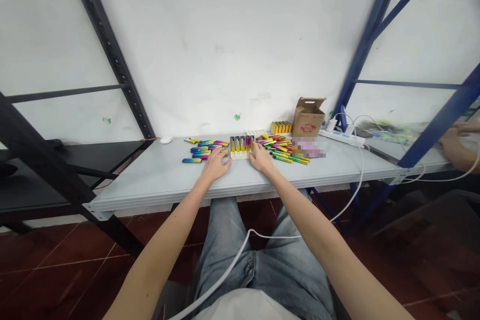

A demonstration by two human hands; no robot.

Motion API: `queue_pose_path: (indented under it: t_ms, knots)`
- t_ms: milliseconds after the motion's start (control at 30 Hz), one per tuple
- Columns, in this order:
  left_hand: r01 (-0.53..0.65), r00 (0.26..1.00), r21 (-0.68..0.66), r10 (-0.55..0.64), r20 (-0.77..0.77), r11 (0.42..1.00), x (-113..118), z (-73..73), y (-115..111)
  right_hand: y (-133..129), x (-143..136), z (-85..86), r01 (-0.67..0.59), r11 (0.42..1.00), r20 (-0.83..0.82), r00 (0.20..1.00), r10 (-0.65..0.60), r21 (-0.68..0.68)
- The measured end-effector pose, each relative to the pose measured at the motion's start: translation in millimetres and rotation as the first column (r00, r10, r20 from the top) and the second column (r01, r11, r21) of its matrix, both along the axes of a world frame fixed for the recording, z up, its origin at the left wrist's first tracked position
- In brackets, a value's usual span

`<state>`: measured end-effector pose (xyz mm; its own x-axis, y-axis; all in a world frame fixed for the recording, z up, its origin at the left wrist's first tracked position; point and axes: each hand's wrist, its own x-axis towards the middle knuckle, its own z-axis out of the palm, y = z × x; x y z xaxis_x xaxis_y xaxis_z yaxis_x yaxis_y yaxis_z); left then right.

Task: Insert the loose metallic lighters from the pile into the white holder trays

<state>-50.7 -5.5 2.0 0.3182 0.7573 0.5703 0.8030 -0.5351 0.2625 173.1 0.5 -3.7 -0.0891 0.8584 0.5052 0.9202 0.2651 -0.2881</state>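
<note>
A row of shiny lighters [240,144], dark at the top and yellow or purple below, stands upright in a pale slotted tray [240,155]. My right hand [261,158] is at the tray's right end, its fingers closed around a lighter there, which they partly cover. To the left of the tray, my left hand [216,164] lies over the table with fingers spread and thumb apart. Just beyond its fingertips is a loose pile of blue, yellow and purple lighters [200,150]. A bigger pile of green, yellow and red lighters [283,149] lies right of my right hand.
Behind the right pile are a tray of upright yellow lighters [281,127] and an open cardboard box [308,119]. A power strip [341,136] with white cables lies farther right. A white mouse [166,140] is at the back left. Another person's hand [459,147] shows at far right.
</note>
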Motion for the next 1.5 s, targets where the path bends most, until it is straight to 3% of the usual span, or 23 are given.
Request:
queue_pose_path:
  t_ms: [100, 233, 500, 833, 1000, 1200, 1500]
  knots:
    - [-0.143, 0.987, 0.019, 0.142, 0.07, 0.989, -0.5, 0.8, -0.2, -3.3, 0.2, 1.7, 0.01, 0.998, 0.0, 1.0, -0.01, -0.067]
    - [-0.208, 0.977, 0.001, 0.207, 0.056, 0.978, -2.1, -0.9, 2.3, -5.9, 0.8, 3.6, -0.016, 0.996, 0.009, 1.0, 0.017, -0.089]
    - [-0.222, 0.975, -0.072, 0.22, -0.036, 0.972, -2.7, -4.2, 5.6, -6.9, 2.9, 4.5, -0.044, 0.992, -0.052, 0.998, 0.038, -0.115]
    - [-0.142, 0.989, -0.073, 0.138, -0.061, 0.987, -2.9, -3.1, 4.9, -8.0, 3.8, 4.3, -0.053, 0.994, -0.082, 0.996, 0.045, -0.1]
    - [-0.183, 0.978, -0.18, 0.161, -0.133, 0.966, -1.2, -2.4, 4.3, -6.5, 4.7, 2.5, -0.063, 0.994, -0.081, 0.995, 0.056, -0.086]
    - [-0.216, 0.974, -0.149, 0.203, -0.097, 0.965, -1.4, 2.8, -0.8, -4.5, 5.4, 0.8, -0.062, 0.995, -0.085, 0.995, 0.055, -0.084]
    - [-0.251, 0.965, -0.163, 0.235, -0.114, 0.954, -1.3, -1.1, 0.2, -9.3, 4.2, 4.5, -0.058, 0.993, -0.081, 0.995, 0.05, -0.102]
